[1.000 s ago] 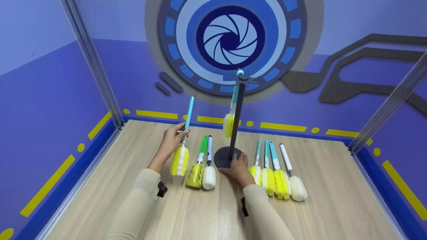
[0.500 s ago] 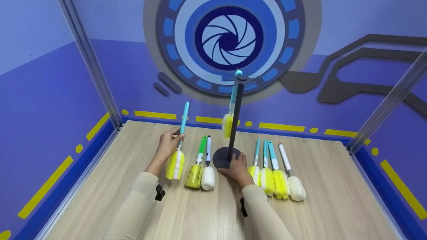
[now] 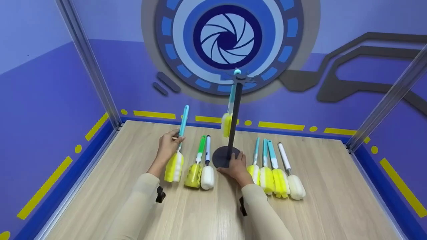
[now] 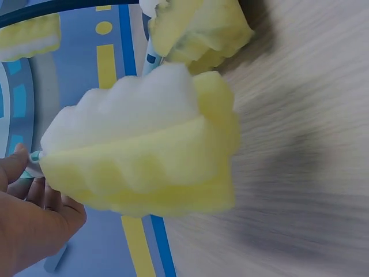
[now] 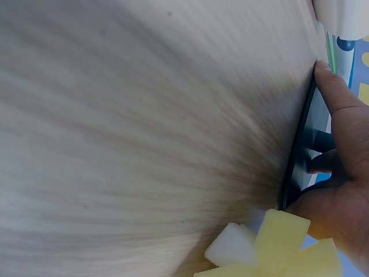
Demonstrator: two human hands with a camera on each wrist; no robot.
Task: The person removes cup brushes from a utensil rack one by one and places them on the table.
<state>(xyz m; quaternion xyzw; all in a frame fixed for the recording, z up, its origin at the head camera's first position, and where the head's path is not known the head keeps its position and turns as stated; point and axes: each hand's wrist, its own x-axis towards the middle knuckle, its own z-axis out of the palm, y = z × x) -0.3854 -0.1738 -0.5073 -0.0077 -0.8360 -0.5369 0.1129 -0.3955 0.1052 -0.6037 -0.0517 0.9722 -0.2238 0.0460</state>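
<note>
In the head view my left hand (image 3: 168, 146) pinches the blue handle of a bottle brush (image 3: 174, 166) with a yellow-and-white sponge head. The brush tilts, handle up; in the left wrist view its sponge (image 4: 144, 144) hangs just off the table. My right hand (image 3: 237, 167) rests with spread fingers on the round base (image 3: 221, 157) of a black stand (image 3: 235, 113). The right wrist view has the thumb (image 5: 331, 83) at the base's rim. From the stand's top hook hangs another blue-handled brush (image 3: 227, 125), partly behind the pole.
Between my hands lie a green-handled yellow brush (image 3: 193, 176) and a white sponge brush (image 3: 207, 177). To the right is a row of several brushes, ending with a white-handled one (image 3: 297, 187). Panels border the wooden table (image 3: 327, 206).
My left hand has moved left and slightly down with the brush, then almost stopped. The right hand stays on the stand's base.
</note>
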